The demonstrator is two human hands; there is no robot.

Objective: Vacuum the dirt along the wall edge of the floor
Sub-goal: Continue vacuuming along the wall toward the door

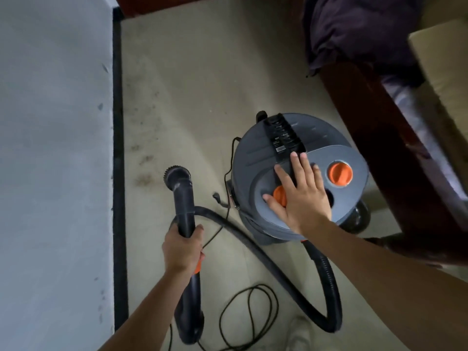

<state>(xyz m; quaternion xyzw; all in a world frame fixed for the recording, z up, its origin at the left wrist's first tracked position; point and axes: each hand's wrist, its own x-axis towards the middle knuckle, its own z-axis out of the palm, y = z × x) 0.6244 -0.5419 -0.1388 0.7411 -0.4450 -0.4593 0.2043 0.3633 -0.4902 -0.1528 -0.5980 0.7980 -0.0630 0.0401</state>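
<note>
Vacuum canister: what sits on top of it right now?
The right hand lies flat on the lid, fingers straight, half covering an orange knob. A second orange knob and black handle show. What the palm hides is unseen.

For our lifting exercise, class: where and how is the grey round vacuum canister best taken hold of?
Take the black bar-shaped carry handle atop the grey round vacuum canister, from above: it spans the lid's middle, so the drum should hang balanced.

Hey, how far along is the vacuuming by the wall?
Nothing looks cleaned yet. In hand: the left hand grips the wand, and the right hand rests on the orange button atop the vacuum. Left to do: dark dirt specks lie beside the black baseboard.
</note>
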